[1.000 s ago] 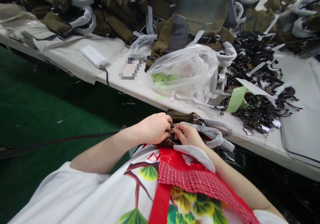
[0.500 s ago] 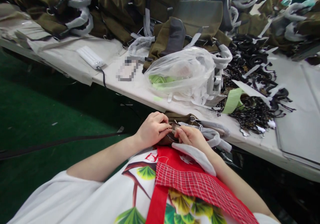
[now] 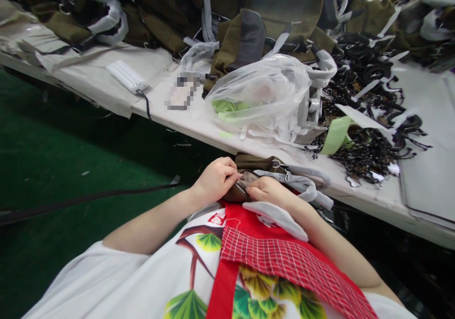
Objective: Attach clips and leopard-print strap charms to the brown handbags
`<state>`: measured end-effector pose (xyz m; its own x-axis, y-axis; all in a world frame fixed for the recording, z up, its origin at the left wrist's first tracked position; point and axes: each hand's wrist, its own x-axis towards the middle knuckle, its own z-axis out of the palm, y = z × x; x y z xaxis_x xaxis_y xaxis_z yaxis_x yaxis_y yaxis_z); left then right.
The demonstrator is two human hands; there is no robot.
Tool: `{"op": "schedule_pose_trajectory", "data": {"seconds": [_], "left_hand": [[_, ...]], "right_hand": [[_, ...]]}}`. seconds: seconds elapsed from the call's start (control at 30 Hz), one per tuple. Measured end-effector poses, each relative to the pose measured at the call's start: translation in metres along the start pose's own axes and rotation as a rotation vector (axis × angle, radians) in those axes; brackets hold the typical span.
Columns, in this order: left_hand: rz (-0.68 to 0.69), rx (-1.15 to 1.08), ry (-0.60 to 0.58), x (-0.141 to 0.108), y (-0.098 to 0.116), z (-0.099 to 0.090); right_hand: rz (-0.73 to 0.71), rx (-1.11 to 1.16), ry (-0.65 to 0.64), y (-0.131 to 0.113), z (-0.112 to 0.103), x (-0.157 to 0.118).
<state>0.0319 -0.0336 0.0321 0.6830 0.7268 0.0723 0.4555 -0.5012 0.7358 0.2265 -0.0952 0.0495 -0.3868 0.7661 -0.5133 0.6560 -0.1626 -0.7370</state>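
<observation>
Pinched the bag point(image 3: 254, 160) at the zip point(image 3: 242, 187) with the left hand point(image 3: 215, 180) nearly closed, curled the right hand point(image 3: 269, 191) right of the zip, with its hold hidden

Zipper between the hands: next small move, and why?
Probably ease the right hand slightly away from the left hand to straighten the zipper: a short, slanted stretch of it shows between them, and both hands sit close beside it.
</observation>
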Motion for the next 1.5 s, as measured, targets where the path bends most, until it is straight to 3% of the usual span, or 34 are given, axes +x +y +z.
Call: {"op": "schedule_pose_trajectory", "data": {"seconds": [0.23,0.67,0.93,1.1,1.37,1.5], "left_hand": [[-0.07,-0.127,-0.024,0.001,0.002,-0.002],[-0.043,-0.073,-0.044,0.002,0.001,-0.005],[0.067,-0.042,-0.339,0.014,-0.001,-0.034],[0.092,0.028,-0.426,0.026,0.001,-0.037],[0.094,0.209,-0.454,0.029,0.012,-0.037],[0.133,0.323,-0.395,0.025,0.017,-0.032]], "right_hand": [[0.014,-0.11,-0.047,-0.004,-0.001,0.004],[0.032,-0.183,-0.046,-0.01,0.0,0.01],[-0.029,-0.197,-0.015,-0.006,0.004,0.009],[-0.092,-0.301,0.004,-0.006,0.005,0.008],[-0.04,-0.385,0.031,-0.011,0.007,0.01],[-0.004,-0.365,0.076,-0.014,0.01,0.007]]}}
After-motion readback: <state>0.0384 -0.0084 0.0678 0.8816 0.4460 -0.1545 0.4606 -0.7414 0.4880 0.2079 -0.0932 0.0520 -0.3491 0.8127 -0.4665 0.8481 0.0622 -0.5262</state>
